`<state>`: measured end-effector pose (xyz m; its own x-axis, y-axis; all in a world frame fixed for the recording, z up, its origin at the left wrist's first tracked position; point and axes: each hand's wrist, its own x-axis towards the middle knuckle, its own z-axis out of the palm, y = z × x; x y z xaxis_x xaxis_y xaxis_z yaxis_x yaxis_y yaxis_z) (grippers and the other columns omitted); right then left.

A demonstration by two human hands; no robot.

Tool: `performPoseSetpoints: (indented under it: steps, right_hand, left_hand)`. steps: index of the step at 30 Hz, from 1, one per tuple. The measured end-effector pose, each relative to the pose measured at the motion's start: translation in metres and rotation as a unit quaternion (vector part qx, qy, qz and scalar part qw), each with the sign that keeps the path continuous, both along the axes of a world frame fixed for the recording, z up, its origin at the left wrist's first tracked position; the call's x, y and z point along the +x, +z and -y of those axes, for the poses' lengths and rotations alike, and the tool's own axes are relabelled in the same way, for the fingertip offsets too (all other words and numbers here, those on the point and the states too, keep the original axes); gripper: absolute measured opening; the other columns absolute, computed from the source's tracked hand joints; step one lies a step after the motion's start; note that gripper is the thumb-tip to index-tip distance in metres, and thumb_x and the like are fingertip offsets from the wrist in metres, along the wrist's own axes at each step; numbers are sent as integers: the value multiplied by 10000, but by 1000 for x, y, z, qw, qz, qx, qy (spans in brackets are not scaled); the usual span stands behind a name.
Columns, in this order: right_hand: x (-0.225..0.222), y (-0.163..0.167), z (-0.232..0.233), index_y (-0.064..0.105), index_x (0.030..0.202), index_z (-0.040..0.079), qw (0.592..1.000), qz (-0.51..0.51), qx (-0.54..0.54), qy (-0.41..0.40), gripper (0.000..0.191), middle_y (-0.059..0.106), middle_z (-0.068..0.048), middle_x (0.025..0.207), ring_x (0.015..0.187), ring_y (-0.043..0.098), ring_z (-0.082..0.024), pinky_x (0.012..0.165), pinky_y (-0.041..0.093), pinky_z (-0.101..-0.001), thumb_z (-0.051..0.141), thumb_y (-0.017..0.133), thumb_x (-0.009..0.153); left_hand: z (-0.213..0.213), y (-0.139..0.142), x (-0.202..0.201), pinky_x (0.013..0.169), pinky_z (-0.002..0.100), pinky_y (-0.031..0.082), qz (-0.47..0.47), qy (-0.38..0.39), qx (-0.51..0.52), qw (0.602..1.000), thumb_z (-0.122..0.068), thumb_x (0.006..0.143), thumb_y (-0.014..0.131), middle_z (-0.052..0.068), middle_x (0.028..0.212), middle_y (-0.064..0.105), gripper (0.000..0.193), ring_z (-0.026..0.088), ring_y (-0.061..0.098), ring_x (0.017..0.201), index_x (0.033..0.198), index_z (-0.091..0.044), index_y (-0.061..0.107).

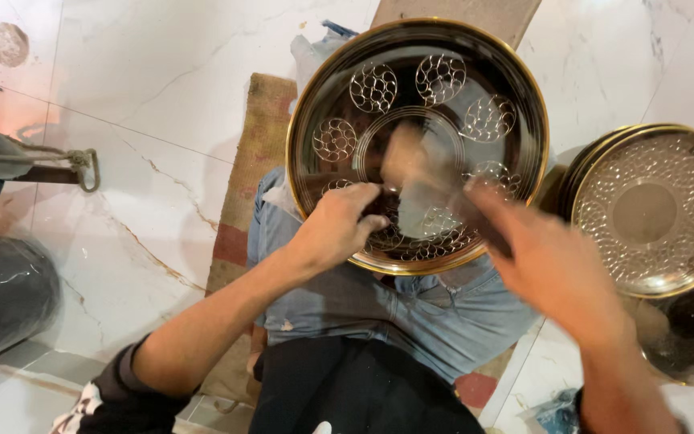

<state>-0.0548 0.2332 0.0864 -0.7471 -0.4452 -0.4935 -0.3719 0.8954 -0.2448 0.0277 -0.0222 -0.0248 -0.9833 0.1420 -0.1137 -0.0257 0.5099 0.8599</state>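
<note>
From the head camera, you are looking down at a big round metal tray with a gold rim. It rests tilted on your lap, on the blue jeans.

Your left hand is closed, and it seems to pinch a small tool against the tray's shiny face. Your right hand is blurry. It looks wrapped around a dark handle, likely a small hammer, but I cannot tell for sure.

Be careful here. The hammer is close to your left fingers, so a bad swing could hurt them. The tray only leans on your legs, so a hard hit could make it slip. It might bump the stack of trays just beside your right knee.
</note>
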Motion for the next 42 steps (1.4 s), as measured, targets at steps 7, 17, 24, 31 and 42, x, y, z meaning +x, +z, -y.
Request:
performPoseSetpoints:
  steps: [7,17,24,31,42]
  right_hand:
    - [84,-42,-47,426,1524,243,975,-93,-147,-137,900,712,-192,1171,931,707,-462,759,560,-524,242,808,709]
    - [99,-35,-42,369,1540,233,958,-63,-180,-216,907,685,-192,1149,977,690,-440,765,555,-534,254,802,744]
    - [31,-1,3,323,1568,500,985,18,104,133,908,685,-23,1089,855,726,-302,709,591,-459,105,674,830]
    - [24,-18,20,343,1546,485,983,6,61,174,878,680,-38,1036,921,712,-307,711,588,-489,201,732,812]
    - [38,-32,13,273,1579,519,992,-2,72,108,943,655,-65,1229,932,724,-359,802,603,-473,180,735,830]
  left_hand:
    - [-1,-6,-35,826,450,539,19,-239,29,970,-145,844,778,185,989,736,370,384,713,942,1192,-38,708]
    - [39,44,-3,808,263,666,8,300,177,937,-128,972,707,55,1041,729,385,100,739,901,1337,-65,603]
    - [43,-2,52,693,265,588,75,396,172,899,-57,950,691,63,1078,715,312,97,673,875,1252,-5,628]
    - [26,-37,50,815,272,568,29,366,179,913,-40,932,689,57,1053,748,363,105,686,898,1286,-2,617]
    - [21,-16,37,781,349,578,38,337,75,938,-127,871,723,164,1011,756,477,210,735,841,1318,-18,597]
